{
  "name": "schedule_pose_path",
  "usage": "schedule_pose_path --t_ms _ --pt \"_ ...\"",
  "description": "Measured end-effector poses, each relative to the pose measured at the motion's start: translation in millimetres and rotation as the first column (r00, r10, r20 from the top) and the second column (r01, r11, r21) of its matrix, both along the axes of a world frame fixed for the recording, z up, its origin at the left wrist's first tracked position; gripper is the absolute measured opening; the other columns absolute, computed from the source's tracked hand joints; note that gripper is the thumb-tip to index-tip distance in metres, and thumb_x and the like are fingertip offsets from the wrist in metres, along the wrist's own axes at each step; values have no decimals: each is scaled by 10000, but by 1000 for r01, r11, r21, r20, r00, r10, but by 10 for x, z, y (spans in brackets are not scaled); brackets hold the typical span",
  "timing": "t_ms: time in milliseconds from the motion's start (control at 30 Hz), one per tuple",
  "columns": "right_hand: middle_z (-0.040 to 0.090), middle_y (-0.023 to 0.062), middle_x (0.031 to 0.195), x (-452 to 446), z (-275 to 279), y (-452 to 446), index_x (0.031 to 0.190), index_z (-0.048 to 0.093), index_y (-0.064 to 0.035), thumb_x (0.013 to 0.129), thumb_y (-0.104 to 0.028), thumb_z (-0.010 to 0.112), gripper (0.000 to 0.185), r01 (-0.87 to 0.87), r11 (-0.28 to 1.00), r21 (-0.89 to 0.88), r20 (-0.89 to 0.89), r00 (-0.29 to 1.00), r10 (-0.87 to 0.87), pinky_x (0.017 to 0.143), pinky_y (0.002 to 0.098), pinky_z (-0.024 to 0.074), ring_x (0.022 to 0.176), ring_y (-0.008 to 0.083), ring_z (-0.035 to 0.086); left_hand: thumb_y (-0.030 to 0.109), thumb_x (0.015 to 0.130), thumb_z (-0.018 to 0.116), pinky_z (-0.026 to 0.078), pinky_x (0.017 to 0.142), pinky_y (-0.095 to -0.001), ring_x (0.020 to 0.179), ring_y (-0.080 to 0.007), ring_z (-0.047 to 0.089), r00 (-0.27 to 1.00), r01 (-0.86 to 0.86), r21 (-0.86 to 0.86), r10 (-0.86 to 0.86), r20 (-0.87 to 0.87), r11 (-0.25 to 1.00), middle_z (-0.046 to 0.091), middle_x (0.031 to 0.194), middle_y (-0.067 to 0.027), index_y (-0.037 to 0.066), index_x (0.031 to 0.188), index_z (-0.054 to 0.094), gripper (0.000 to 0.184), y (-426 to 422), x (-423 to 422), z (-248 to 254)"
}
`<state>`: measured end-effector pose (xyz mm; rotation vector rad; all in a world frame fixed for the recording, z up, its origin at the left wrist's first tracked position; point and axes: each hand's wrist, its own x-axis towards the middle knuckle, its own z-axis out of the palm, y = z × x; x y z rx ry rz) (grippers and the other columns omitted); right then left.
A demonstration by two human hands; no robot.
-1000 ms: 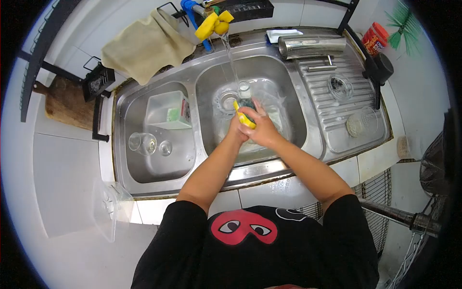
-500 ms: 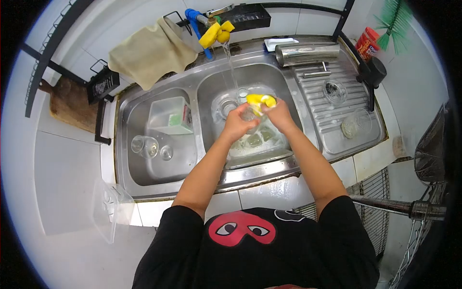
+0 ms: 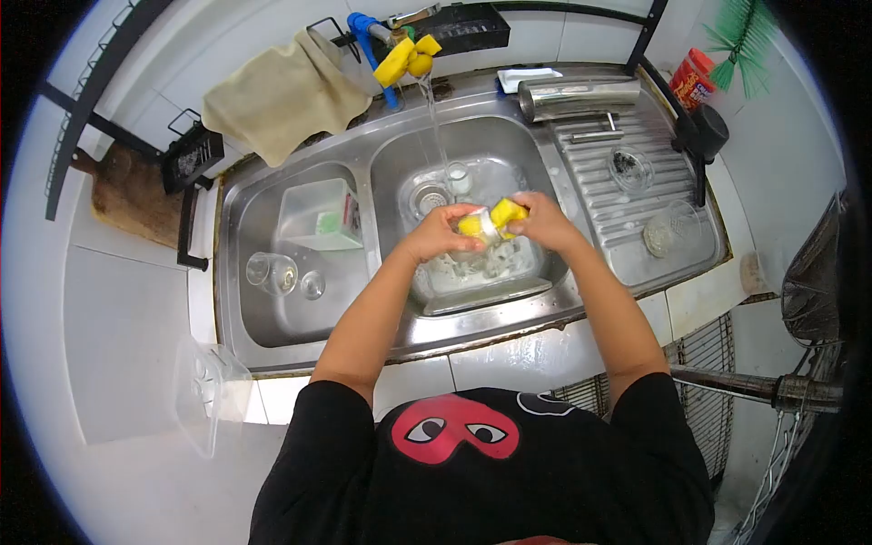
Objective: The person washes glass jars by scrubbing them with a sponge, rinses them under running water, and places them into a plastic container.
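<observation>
Over the middle basin (image 3: pixel 536 154), my left hand (image 3: pixel 434 236) is wrapped round a small clear glass (image 3: pixel 489 229) tipped on its side. My right hand (image 3: pixel 545 222) grips a yellow sponge (image 3: pixel 509 213) at the glass's mouth. Yellow also shows inside the glass, and white foam rings the rim. Below my hands, soapy clear items lie in the basin, too blurred to name. Water runs from the tap (image 3: pixel 400 41), which has yellow material wrapped round its spout, and falls behind my hands near the drain (image 3: pixel 430 200).
A clear plastic box (image 3: pixel 295 213) and glassware (image 3: pixel 272 273) lie in the left basin. On the right drainboard (image 3: pixel 590 173) are a steel cylinder (image 3: pixel 581 98), a glass dish (image 3: pixel 631 170) and a clear glass (image 3: pixel 672 229). A cloth (image 3: pixel 282 100) hangs behind.
The sponge has gone from above the glass to its mouth, partly inside. The glass has tipped over sideways, and both hands have shifted slightly, the right one outward.
</observation>
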<state>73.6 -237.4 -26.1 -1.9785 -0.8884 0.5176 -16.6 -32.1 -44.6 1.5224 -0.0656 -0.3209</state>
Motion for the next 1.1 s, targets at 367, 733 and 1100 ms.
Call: schedule_pose_path --t_ms 367,733,1100 --pt "606 159 753 -299 87 96 864 630 -28 633 -135 681 260 290 949 121 -28 957 -289 666 335 459 734 278 591 217 791 628 526 535 -345 858 -149 587 966 -108 -340 17 -260 934 585 977 -28 116 1171 486 417 41 -17 -58" --pt "576 144 708 -495 -308 88 959 574 -33 735 -175 648 275 13 994 105 332 942 -47 705 373 446 716 316 566 356 810 580 469 430 -329 643 -143 585 864 -442 -140 379 -332 886 580 823 -24 118 952 544 278 64 79 -58" --pt "623 137 723 -716 -189 481 988 531 -22 822 -369 575 386 158 987 30 -451 883 -127 535 319 463 576 181 609 183 813 583 458 615 -254 700 -115 554 954 -299 -75 299 -22 951 593 817 -31 33 831 576 151 46 253 -73"
